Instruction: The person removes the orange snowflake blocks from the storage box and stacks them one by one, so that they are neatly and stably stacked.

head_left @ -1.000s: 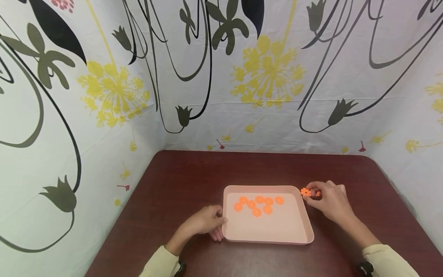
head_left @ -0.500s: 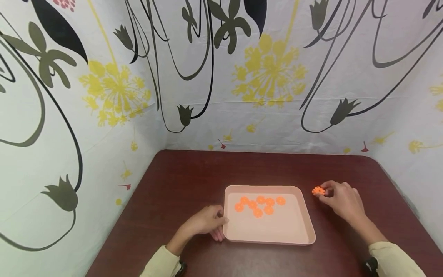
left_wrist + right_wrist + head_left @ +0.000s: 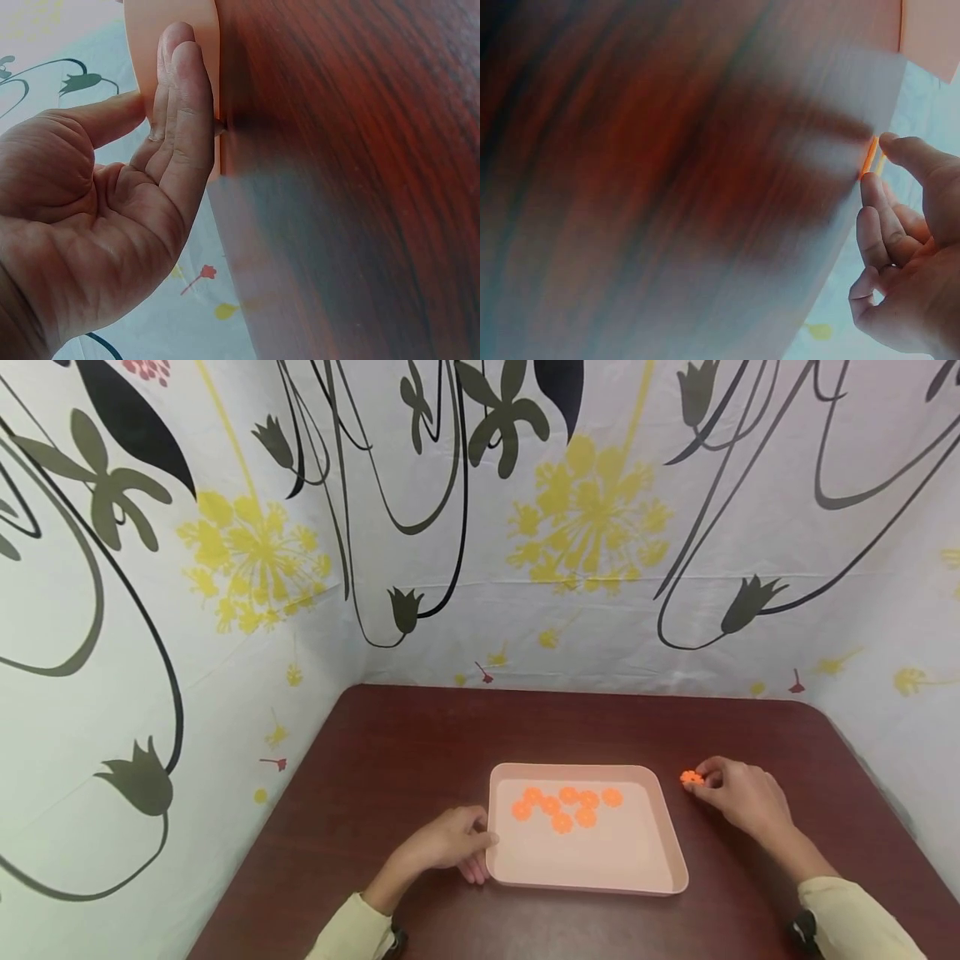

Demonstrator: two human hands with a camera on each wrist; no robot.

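A shallow peach tray point(image 3: 585, 864) lies on the dark table, with several flat orange flower-shaped pieces point(image 3: 562, 822) inside toward its far side. My left hand point(image 3: 450, 839) holds the tray at its left end, thumb on the rim. In the left wrist view the long fingers point(image 3: 191, 112) lie along the outside of the tray wall point(image 3: 201, 15). To the right of the tray, my right hand point(image 3: 742, 793) pinches an orange flower-shaped piece point(image 3: 692, 777) between thumb and fingertips. The right wrist view shows that piece point(image 3: 869, 156) edge-on, low at the tabletop.
The reddish-brown table point(image 3: 420, 735) extends behind and around the tray. A white cloth with a flower print point(image 3: 450, 635) hangs behind the table and along both sides.
My right hand has moved right, away from the tray's edge, and then slightly down with the orange flower-shaped piece. The left hand keeps its hold on the tray.
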